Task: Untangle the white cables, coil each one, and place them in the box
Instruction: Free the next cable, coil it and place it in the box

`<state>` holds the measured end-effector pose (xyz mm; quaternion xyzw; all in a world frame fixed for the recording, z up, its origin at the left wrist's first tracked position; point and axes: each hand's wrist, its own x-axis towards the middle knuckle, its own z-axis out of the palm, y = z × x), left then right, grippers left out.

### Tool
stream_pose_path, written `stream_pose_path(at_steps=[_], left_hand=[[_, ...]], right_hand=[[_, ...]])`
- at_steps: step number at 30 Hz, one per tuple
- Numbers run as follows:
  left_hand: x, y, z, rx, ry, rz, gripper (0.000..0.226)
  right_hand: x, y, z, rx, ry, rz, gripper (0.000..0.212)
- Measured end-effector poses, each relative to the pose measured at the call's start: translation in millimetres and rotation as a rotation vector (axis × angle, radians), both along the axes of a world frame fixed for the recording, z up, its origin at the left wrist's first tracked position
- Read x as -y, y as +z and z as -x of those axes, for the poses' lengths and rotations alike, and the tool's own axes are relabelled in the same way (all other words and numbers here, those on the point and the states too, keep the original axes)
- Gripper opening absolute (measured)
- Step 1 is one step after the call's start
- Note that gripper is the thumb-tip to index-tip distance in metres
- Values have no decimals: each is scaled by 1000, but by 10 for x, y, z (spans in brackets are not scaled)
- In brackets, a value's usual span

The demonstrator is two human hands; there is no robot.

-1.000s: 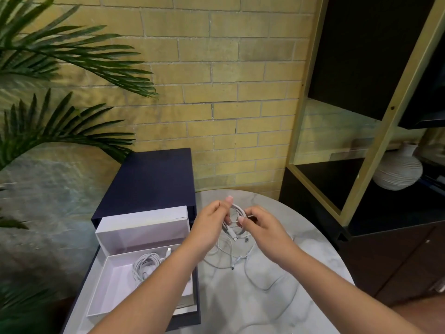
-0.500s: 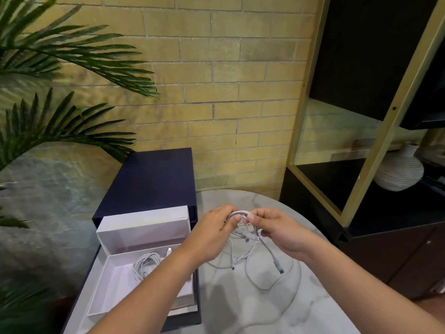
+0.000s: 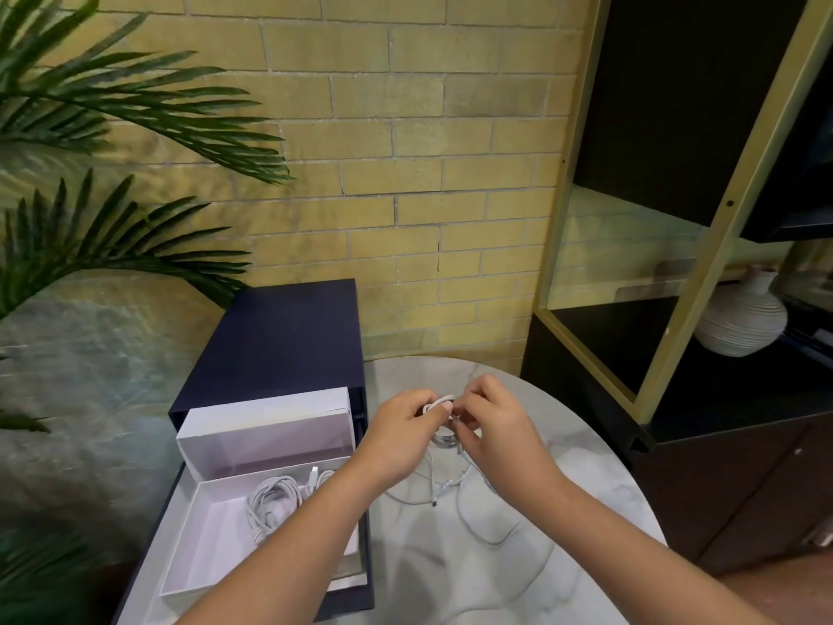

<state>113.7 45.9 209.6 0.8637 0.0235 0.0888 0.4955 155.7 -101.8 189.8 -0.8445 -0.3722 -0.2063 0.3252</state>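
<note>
Pretty light, floppy white cable (image 3: 436, 400) is being pinched as a small coil by the left hand (image 3: 401, 437) and right hand (image 3: 500, 437) above the table (image 3: 518, 561), so it's probably best gripped across all loops or they'll spring loose.

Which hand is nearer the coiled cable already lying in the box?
Left. The left hand is just right of the box and its coiled cable; the right hand sits farther right over the table, both gripping the loose cable.
</note>
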Motion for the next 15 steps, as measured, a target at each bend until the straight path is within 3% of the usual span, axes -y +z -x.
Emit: stream_pose_path(at_steps=[7, 11, 15], left_hand=[[-82, -71, 65, -155, -245, 297, 12], [-161, -108, 63, -101, -193, -33, 17], [-168, -70, 54, -15, -155, -194, 12]], right_hand=[[44, 60, -94, -240, -11, 0, 11], [82, 51, -146, -546, -25, -43, 9], [78, 118, -115, -779, -7, -163, 5]])
